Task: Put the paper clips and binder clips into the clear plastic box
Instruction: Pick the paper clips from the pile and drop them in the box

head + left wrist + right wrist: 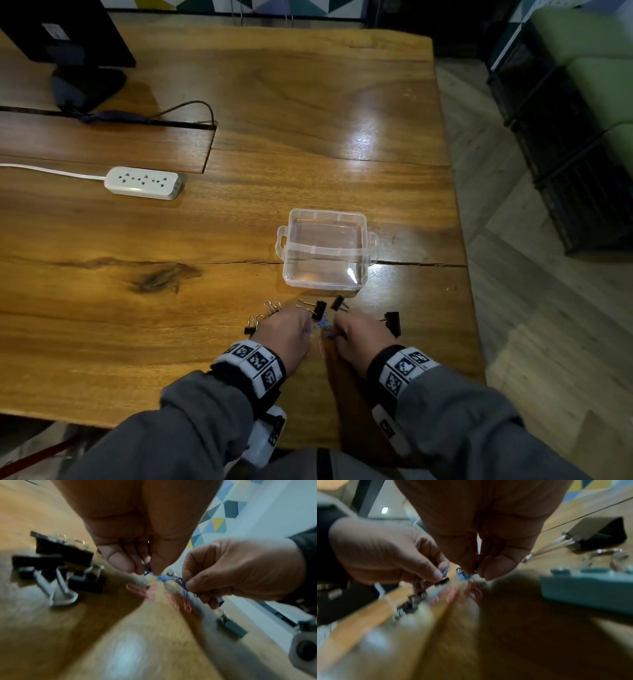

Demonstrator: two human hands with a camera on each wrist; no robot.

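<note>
The clear plastic box stands open on the wooden table, just beyond both hands. My left hand pinches blue paper clips between thumb and fingers. My right hand pinches another bunch of blue paper clips. The two hands nearly meet over the table. Pink paper clips lie on the wood under them. Black binder clips lie scattered between the hands and the box, more at the left and one at the right.
A white power strip with its cord lies at the left. A dark monitor stand and cable sit at the far left. The table's right edge drops to the floor, with a black crate beyond.
</note>
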